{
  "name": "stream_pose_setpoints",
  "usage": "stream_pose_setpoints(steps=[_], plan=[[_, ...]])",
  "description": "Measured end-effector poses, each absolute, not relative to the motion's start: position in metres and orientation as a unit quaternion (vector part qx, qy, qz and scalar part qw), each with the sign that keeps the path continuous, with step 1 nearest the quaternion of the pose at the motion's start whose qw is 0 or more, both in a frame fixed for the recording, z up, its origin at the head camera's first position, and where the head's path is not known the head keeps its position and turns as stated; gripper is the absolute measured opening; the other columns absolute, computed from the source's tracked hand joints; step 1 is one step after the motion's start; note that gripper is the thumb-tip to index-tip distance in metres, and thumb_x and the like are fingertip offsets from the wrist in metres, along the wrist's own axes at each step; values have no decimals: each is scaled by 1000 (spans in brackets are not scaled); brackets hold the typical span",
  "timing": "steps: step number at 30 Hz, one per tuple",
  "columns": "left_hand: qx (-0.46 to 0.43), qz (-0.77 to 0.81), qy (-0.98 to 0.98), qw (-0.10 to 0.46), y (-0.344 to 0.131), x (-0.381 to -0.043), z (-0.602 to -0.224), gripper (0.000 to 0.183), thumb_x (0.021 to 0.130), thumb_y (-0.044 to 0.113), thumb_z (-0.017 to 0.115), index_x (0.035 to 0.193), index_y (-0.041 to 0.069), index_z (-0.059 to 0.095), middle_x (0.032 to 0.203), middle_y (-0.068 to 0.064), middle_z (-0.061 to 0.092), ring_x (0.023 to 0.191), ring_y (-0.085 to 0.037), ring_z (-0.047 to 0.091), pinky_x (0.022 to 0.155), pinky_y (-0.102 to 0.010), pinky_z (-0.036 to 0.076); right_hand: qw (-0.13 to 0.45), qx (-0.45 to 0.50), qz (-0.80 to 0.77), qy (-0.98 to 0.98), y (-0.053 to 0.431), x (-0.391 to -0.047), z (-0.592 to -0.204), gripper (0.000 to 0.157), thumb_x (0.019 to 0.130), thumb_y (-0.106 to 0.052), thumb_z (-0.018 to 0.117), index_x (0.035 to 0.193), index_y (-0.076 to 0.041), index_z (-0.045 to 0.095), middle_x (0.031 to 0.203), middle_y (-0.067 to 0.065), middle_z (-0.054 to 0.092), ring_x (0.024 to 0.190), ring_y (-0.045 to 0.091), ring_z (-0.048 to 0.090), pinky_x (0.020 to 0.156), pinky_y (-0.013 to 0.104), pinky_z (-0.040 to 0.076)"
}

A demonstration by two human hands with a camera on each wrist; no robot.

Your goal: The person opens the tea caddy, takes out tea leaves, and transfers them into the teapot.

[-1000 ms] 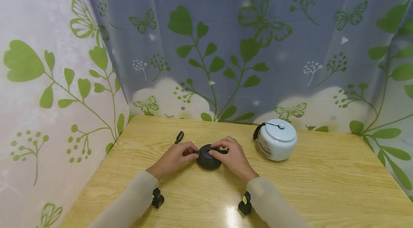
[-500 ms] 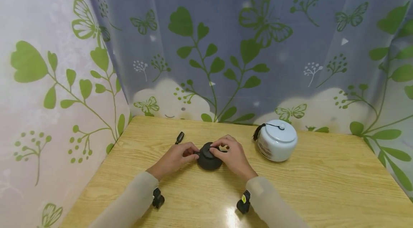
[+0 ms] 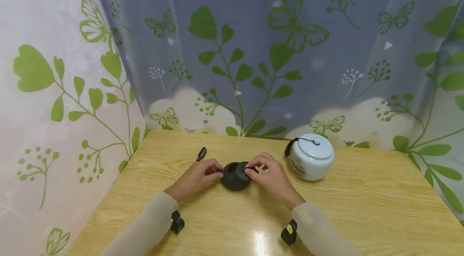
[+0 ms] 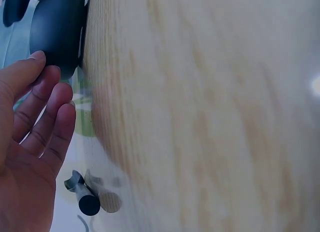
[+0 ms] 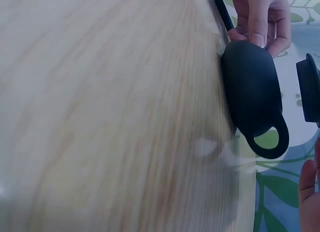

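A small dark teapot (image 3: pixel 231 183) stands on the wooden table in front of the person, its round opening partly showing. The left hand (image 3: pixel 198 176) pinches the teapot's spout side between thumb and fingers. Its lid (image 3: pixel 241 170) is pinched by the right hand (image 3: pixel 269 176) above the right part of the opening. In the right wrist view, a gap separates the lid (image 5: pixel 308 89) from the teapot body (image 5: pixel 252 82). A ring-shaped handle (image 5: pixel 284 142) sticks out toward the right hand there. The left wrist view shows the left fingertips right at the teapot's end.
Behind and to the right stands a white porcelain jar (image 3: pixel 311 162) with its own lid, a cord and a black tassel (image 3: pixel 288 148). A small black scoop (image 3: pixel 201 153) lies beyond the left hand. Patterned curtains (image 3: pixel 232 46) hang behind the table (image 3: pixel 362 207).
The right hand has raised the lid off the teapot and carried it right, uncovering part of the opening. The left hand stays at the spout side.
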State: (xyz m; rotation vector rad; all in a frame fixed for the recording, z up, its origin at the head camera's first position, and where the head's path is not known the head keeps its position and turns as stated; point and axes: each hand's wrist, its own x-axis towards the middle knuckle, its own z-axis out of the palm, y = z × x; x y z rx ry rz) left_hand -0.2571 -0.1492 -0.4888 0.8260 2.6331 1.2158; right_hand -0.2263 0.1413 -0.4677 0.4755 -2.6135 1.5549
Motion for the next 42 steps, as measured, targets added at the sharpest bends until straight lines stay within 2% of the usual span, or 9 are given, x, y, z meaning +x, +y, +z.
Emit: stream_pose_setpoints(steps=[8, 16, 22, 31, 42], plan=[[271, 405, 871, 66, -149, -258, -489, 17, 108, 25, 73, 122, 16, 75, 102, 4, 76, 90, -13, 72, 81, -26, 58, 23, 173, 476, -862, 164, -215, -472, 6, 99, -31, 84, 103, -31, 80, 110, -10, 69, 103, 17, 61, 95, 39, 49], [270, 407, 870, 66, -150, -258, -491, 17, 108, 26, 73, 121, 16, 75, 102, 3, 76, 90, -14, 72, 80, -26, 58, 16, 204, 463, -863, 180, -203, -478, 10, 96, -26, 87, 100, -32, 80, 104, -9, 68, 97, 23, 60, 86, 32, 50], [271, 406, 870, 67, -150, -259, -492, 18, 108, 26, 73, 122, 16, 74, 103, 4, 75, 91, -13, 71, 82, -26, 58, -3, 226, 457, -860, 190, -191, -488, 9, 97, -29, 87, 99, -31, 79, 103, -8, 67, 92, 22, 59, 78, 29, 50], [274, 407, 869, 68, -151, -259, -492, 18, 108, 26, 72, 122, 16, 74, 102, 4, 75, 89, -12, 71, 80, -26, 58, -56, 243, 467, -849, 204, -179, -495, 11, 99, -33, 84, 104, -26, 79, 108, -2, 68, 90, 17, 60, 79, 28, 51], [274, 404, 870, 68, -149, -259, -490, 17, 108, 24, 73, 121, 14, 74, 99, 4, 74, 87, -13, 70, 78, -25, 57, -101, 252, 480, -834, 213, -178, -496, 10, 100, -26, 83, 107, -20, 79, 109, 3, 68, 87, 16, 59, 75, 25, 49]])
